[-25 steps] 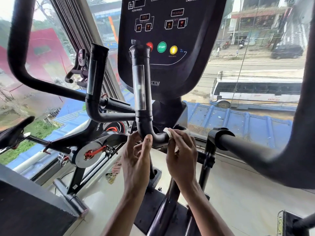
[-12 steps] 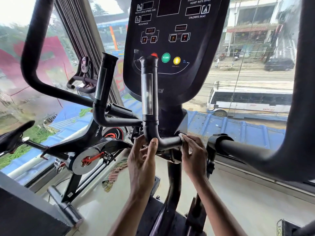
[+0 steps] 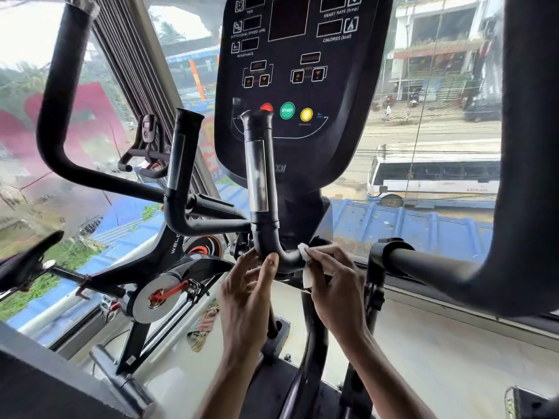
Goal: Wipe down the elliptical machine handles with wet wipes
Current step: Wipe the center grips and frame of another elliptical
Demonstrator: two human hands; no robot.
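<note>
Gym floor by a street-facing window [image 3: 423, 140]; bus [image 3: 432, 182] outside.
Right hand [image 3: 335, 291]: fingers curled, pinched a white wet wipe [image 3: 306, 275] against the horizontal foot of the inner handle [image 3: 260, 176].
Left hand [image 3: 245, 300]: gripped the bend of that handle, thumb on front, just beside the wipe.
Above: console [image 3: 302, 86].
Left: spin bike [image 3: 157, 267].
Right: swing handle [image 3: 520, 207].

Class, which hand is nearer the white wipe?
Right. The right hand holds the wipe against the handle bar; the left hand holds the bar's bend, apart to the wipe's left.
</note>
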